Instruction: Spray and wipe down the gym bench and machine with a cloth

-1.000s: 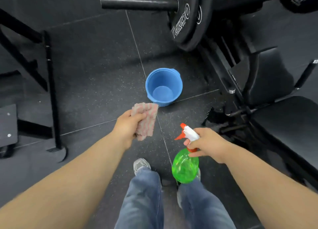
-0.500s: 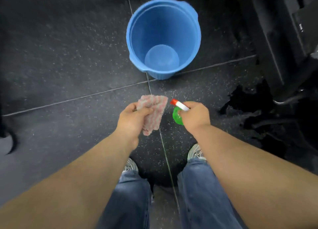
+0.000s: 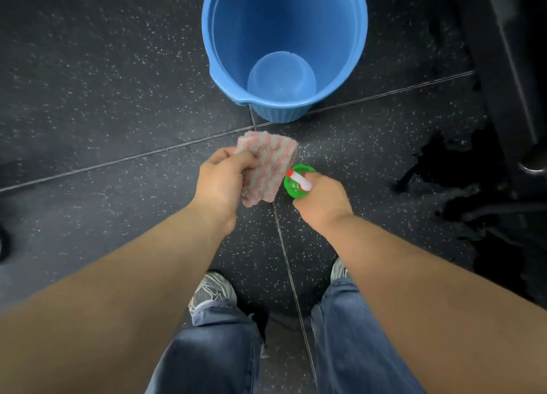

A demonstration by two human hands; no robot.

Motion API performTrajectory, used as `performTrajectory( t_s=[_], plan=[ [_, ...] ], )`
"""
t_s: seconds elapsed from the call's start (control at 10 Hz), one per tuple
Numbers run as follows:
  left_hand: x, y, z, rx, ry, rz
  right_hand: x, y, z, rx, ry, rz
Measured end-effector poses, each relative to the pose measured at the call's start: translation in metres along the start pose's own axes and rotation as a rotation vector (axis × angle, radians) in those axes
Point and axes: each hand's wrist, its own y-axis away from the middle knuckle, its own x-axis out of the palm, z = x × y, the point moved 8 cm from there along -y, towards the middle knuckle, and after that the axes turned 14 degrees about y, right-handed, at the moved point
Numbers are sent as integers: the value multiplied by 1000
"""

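Observation:
My left hand (image 3: 220, 183) grips a folded pink-and-grey striped cloth (image 3: 268, 168), which hangs low over the dark floor. Just to its right, my right hand (image 3: 321, 199) holds a green spray bottle (image 3: 293, 186) by its white-and-red trigger head, the nozzle pointing left toward the cloth. Most of the bottle is hidden under the hand. Both hands hover a little in front of a blue bucket. Only a dark frame part of the gym machine (image 3: 503, 67) shows at the right edge.
A blue plastic bucket (image 3: 219, 38), with nothing visible inside, stands on the speckled black rubber floor (image 3: 103, 97) straight ahead. My jeans and grey shoes (image 3: 211, 293) are below. Dark shadow and machine feet fill the right side.
I have bent down toward the floor, so the bucket looms larger and the bench and weight plate left the view. Both hands came together, the spray nozzle now close to the cloth.

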Motion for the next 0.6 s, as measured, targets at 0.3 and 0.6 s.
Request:
performTrajectory(
  t_s=[0.3, 0.6],
  plan=[
    [44, 34, -120, 160, 110, 115, -142, 37, 50, -5, -520, -332],
    [57, -2, -154, 179, -133, -52, -209, 27, 70, 12, -724, -463]
  ],
)
